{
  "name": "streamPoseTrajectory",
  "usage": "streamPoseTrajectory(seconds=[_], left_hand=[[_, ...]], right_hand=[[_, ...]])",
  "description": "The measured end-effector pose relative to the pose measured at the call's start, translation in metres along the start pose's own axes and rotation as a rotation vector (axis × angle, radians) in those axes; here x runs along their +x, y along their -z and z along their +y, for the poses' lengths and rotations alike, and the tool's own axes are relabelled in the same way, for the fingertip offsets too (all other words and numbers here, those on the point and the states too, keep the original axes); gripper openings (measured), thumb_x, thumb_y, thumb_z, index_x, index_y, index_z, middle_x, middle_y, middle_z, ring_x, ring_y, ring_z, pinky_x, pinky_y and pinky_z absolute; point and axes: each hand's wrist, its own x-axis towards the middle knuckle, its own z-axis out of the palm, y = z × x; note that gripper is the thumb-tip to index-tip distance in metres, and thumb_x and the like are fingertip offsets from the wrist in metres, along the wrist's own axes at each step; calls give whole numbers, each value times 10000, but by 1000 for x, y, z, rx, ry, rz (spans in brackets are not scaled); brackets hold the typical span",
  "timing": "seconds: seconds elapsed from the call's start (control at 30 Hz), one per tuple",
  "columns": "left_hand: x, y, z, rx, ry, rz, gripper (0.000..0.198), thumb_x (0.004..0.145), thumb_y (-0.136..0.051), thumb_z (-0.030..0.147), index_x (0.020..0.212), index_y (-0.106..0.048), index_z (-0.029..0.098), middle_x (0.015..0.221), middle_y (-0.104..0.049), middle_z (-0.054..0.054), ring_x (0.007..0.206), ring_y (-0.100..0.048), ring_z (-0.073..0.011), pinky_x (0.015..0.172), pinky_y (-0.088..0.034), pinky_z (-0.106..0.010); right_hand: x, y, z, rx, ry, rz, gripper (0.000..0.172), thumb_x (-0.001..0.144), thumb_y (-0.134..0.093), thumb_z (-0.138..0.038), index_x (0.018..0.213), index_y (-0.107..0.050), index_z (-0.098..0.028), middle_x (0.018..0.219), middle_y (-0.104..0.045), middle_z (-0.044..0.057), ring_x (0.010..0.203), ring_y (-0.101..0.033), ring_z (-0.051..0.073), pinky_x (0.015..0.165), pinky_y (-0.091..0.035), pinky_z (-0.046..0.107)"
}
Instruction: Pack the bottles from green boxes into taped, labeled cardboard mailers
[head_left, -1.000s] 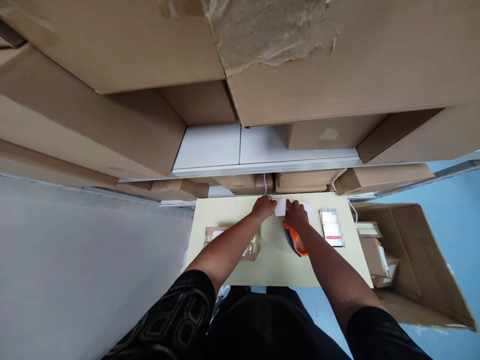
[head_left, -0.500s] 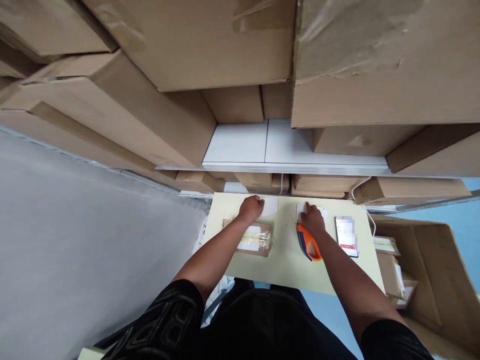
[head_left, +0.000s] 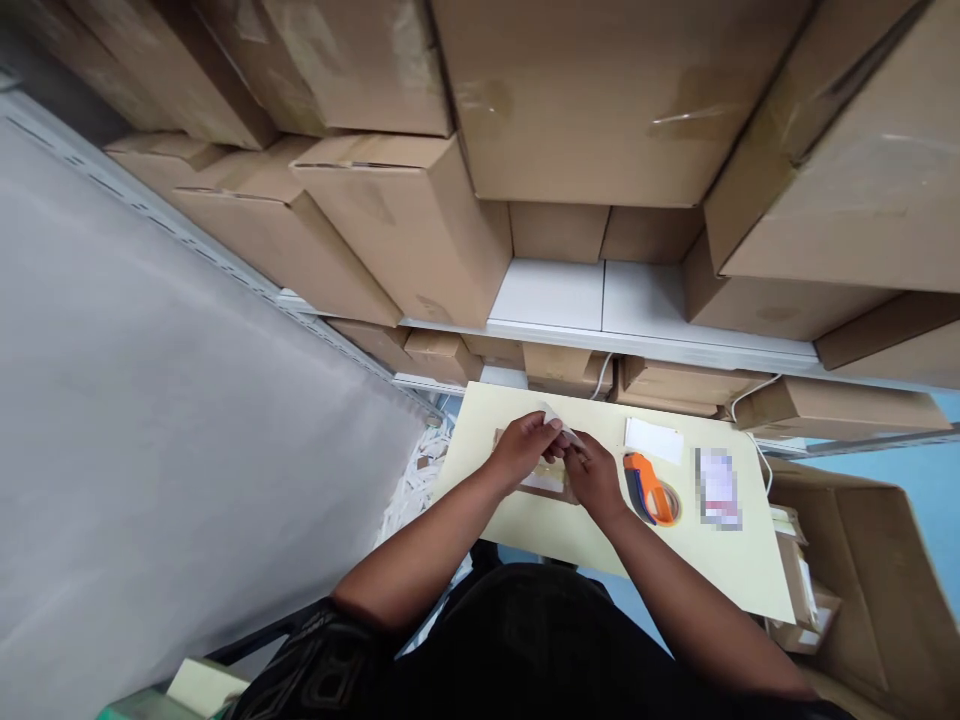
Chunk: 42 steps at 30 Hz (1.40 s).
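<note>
Both hands meet over a small brown parcel [head_left: 551, 482] wrapped in clear tape, lying on the pale yellow table [head_left: 592, 525]. My left hand [head_left: 525, 447] and my right hand [head_left: 592, 472] pinch a small white label [head_left: 559, 424] between their fingertips, just above the parcel. An orange and blue tape dispenser [head_left: 651, 489] lies to the right of my right hand. Behind it a stack of white labels [head_left: 654, 440] rests on the table.
A phone [head_left: 718, 487] lies right of the dispenser. An open cardboard box [head_left: 862, 590] with small packages stands on the floor at the right. Stacked cardboard boxes [head_left: 600, 100] fill the shelves behind the table. White paper strips [head_left: 416, 480] litter the floor at the table's left.
My left hand took a label from the stack at the back and brought it over the parcel. My right hand left the stack and joined it. The view swung left.
</note>
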Motion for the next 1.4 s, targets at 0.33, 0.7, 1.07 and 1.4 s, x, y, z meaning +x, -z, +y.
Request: streamPoseTrajectory(seconds=[0.33, 0.7, 1.07, 1.4], left_hand=[[-55, 73, -1, 236, -278, 143, 288, 890, -702, 464, 925, -668, 180, 843, -657, -16, 798, -592, -153, 766, -469, -280], [-86, 84, 6, -105, -158, 18, 328, 844, -738, 477, 844, -694, 152, 809, -703, -55, 727, -631, -158, 693, -483, -292], [-87, 79, 7, -72, -92, 35, 332, 822, -753, 477, 810, -680, 153, 714, -676, -27, 679, -606, -144, 694, -477, -291], [-82, 82, 7, -117, -46, 41, 219, 789, -722, 365, 787, -682, 150, 684, -677, -29, 655, -613, -148, 683, -477, -295]], right_hand=[[-22, -26, -71, 794, -593, 200, 296, 726, -849, -401, 796, -656, -188, 631, -725, 35, 541, -649, 162, 569, -549, 280], [-46, -22, -103, 838, -621, 144, 319, 716, -875, -365, 818, -637, -179, 580, -698, 30, 507, -637, 152, 502, -526, 240], [-50, -14, -94, 750, -641, 98, 317, 735, -850, -402, 768, -622, -185, 557, -672, 24, 487, -600, 147, 496, -482, 250], [-48, -13, -96, 737, -661, 87, 325, 721, -855, -414, 763, -630, -184, 548, -669, 25, 466, -574, 144, 493, -476, 264]])
